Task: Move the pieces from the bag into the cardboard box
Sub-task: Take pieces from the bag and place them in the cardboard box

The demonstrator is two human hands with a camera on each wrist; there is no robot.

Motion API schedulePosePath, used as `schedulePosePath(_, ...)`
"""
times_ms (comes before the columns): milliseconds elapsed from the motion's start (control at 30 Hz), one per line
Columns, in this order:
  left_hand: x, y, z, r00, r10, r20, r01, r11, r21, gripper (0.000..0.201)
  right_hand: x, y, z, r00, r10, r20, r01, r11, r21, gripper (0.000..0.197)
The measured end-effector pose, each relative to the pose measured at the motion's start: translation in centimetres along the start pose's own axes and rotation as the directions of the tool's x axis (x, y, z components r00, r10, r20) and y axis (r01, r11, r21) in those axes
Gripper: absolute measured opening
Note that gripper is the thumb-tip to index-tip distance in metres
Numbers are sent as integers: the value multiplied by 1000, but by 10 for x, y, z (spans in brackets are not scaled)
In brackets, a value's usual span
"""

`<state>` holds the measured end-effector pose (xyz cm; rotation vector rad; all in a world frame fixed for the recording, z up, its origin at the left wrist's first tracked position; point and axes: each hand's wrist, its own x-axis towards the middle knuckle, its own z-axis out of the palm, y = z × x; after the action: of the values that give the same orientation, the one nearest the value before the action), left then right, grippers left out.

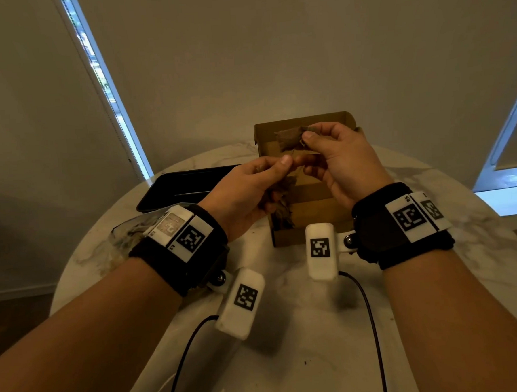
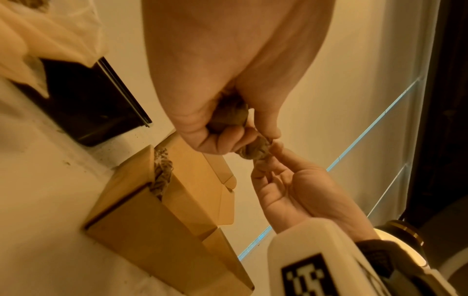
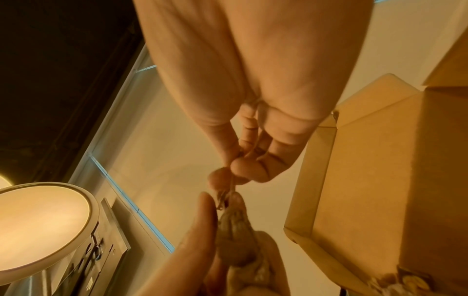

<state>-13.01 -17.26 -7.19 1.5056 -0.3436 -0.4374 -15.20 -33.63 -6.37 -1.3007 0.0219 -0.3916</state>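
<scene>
Both hands hover over the open cardboard box. My left hand grips a clump of dry brown pieces, which hangs down from its fist. My right hand pinches one brown piece between thumb and fingertips, just above the left thumb. In the left wrist view the clump fills the left fist, and the right hand's fingertips meet it at its end. More pieces lie inside the box. The clear plastic bag lies on the table behind my left wrist.
The box stands on a round white marble table. A black tray lies at the back left, beside the bag. Two camera cables trail over the near tabletop. The box lid stands upright at the back.
</scene>
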Motion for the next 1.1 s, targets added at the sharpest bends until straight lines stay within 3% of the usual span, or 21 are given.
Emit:
schedulePosePath(133, -1, 1, 1, 1000, 15, -4, -15, 1000, 27, 15, 1, 1, -3, 1000, 4, -26, -6, 998, -67, 20)
schedulePosePath(367, 3, 5, 1, 977, -38, -212, 4, 988, -157, 23, 3, 3, -1, 1000, -3, -27, -1, 991, -134, 11)
schedulePosePath(533, -1, 1, -2, 992, -82, -101, 83, 997, -2, 43, 0, 1, -1, 1000, -9, -23, 7, 995, -103, 17)
schedulePosePath(633, -5, -2, -1, 996, -85, -16, 86, 993, 76, 25, 0, 0, -1, 999, -20, -42, 16, 995, -94, 22)
schedulePosePath(733, -4, -4, -1, 994, -100, -30, 103, 991, 91, 18, 1, 0, -3, 993, -32, -115, 22, 996, -90, 20)
schedulePosePath(867, -5, -3, -3, 996, -76, -45, 83, 982, 168, 37, 1, 0, -5, 989, -36, -144, 32, 999, -27, 12)
schedulePosePath(1100, -2, -4, -8, 990, -4, -138, 28, 985, 170, 25, 5, 2, -8, 976, -31, -215, 32, 999, 3, 9)
